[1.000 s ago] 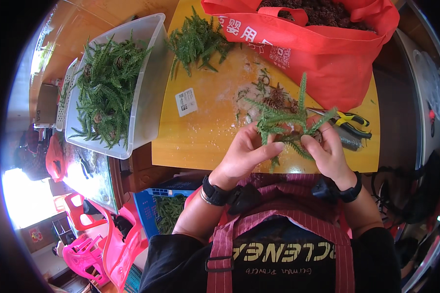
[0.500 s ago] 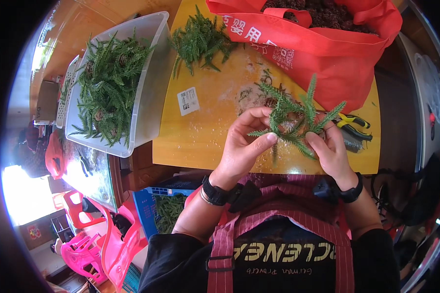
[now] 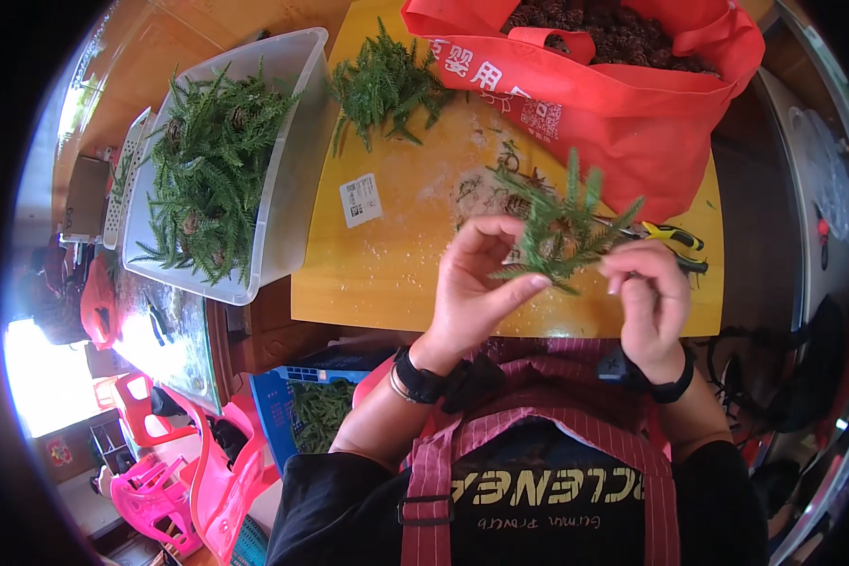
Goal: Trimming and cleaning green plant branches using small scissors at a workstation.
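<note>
My left hand (image 3: 481, 283) pinches a green artificial pine sprig (image 3: 561, 236) between thumb and fingers, above the yellow table. Several needle-covered tips fan out upward and to the right from its stem. At the sprig's right edge is my right hand (image 3: 656, 297), its fingers half curled and the thumb a little apart from them; nothing shows in its grip. A brown pine cone (image 3: 516, 202) shows just behind the sprig, partly hidden by it. Yellow-and-black handled pliers (image 3: 674, 238) lie on the table behind my right hand.
A translucent plastic bin (image 3: 288, 179) full of pine sprigs with cones stands at the left. Loose sprigs (image 3: 387, 85) lie beside it, near a white label (image 3: 360, 200). A red bag (image 3: 632, 123) of pine cones fills the far right. Below the table's left front is a blue crate (image 3: 274, 415).
My right hand has drawn back slightly to the right and its fingers have come off the sprig's lower stem. The left hand keeps its hold while the sprig turns a little leftward.
</note>
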A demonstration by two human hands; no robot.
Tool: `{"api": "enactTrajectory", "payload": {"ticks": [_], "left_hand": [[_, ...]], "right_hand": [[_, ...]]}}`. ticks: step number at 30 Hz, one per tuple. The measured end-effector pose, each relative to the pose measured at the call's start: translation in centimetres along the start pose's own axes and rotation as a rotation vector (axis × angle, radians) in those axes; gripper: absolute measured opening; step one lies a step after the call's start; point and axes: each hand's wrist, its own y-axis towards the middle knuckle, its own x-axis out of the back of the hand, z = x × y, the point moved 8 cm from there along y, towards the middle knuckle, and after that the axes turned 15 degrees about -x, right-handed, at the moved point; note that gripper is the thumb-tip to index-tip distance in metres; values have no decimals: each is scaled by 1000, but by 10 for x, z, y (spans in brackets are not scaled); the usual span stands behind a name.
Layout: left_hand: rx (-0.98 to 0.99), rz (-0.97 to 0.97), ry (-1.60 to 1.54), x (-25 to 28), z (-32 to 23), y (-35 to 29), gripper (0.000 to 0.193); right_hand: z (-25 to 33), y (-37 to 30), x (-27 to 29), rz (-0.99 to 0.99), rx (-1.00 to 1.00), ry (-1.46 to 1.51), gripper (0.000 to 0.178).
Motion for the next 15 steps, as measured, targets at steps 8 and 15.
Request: {"api": "enactTrajectory", "payload": {"ticks": [8,15], "left_hand": [[-69,376,178,-33,-16,-1,53],[-261,523,410,-32,-23,-6,48]], "right_hand": [[-16,-2,-9,72,-213,288,33],[-29,-4,-11,88,-472,463,27]]}}
